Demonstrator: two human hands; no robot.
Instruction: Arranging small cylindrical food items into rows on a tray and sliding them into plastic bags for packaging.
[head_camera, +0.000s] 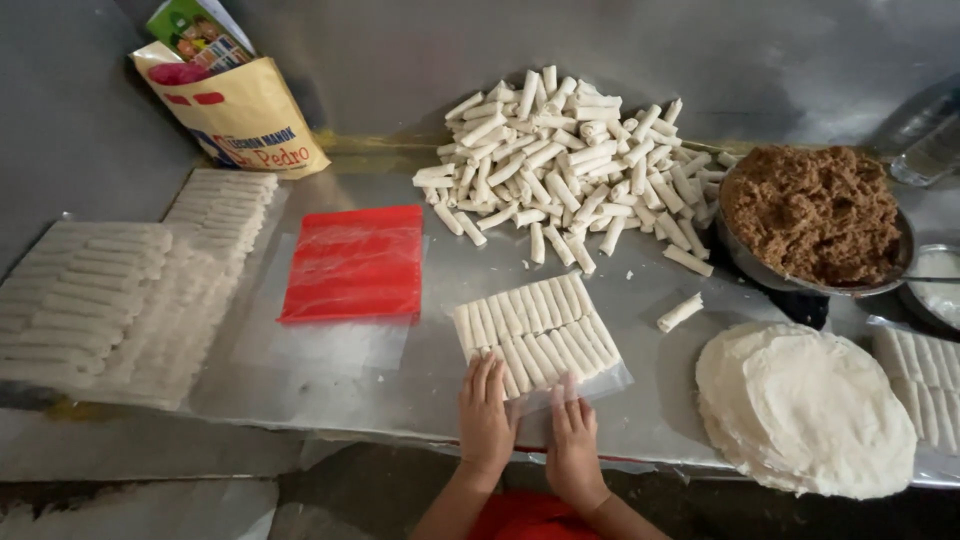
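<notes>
Fingers (487, 385) of both hands lie flat and open, gripping nothing, pressing the clear bag (575, 390) just below its two rows of rolls (535, 335), keeping them tight; the loose pile (570, 165) sits beyond.

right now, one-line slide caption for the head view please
Both hands, left hand and right hand, press the clear plastic sheet around two neat rows of pale rolled sticks on the steel table.

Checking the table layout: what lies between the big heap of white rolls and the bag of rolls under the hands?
In the head view, bare metal table separates the heap from the bag of rolls. One stray roll lies off to the side.
</notes>
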